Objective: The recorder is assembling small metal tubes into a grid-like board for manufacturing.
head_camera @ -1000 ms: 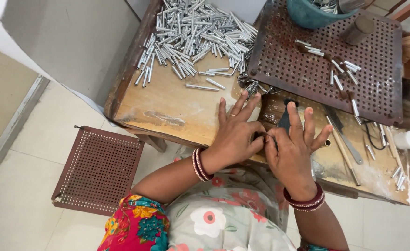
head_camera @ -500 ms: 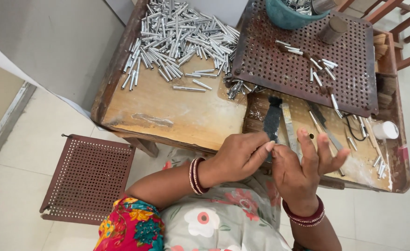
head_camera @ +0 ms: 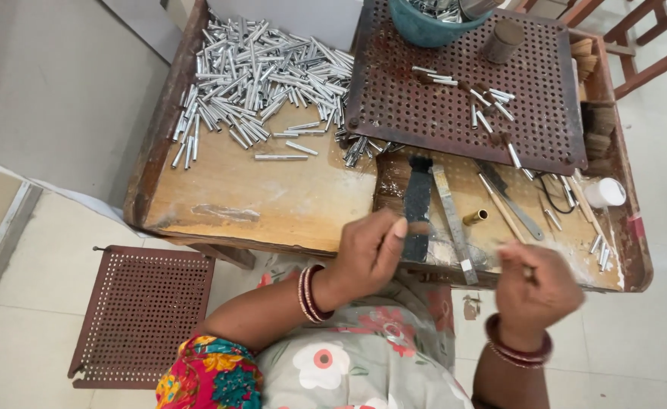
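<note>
Left hand (head_camera: 367, 254) pinches closed beside a dark file (head_camera: 417, 204); right hand (head_camera: 534, 291), at 3 o'clock, curls shut, contents unclear. Metal tubes (head_camera: 261, 83) lie at 11 o'clock.

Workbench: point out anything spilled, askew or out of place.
A few silver tubes from the big pile have slid under the edge of the perforated metal tray. White dust is smeared near the flat file at the bench's front edge. Nothing looks broken.
</note>
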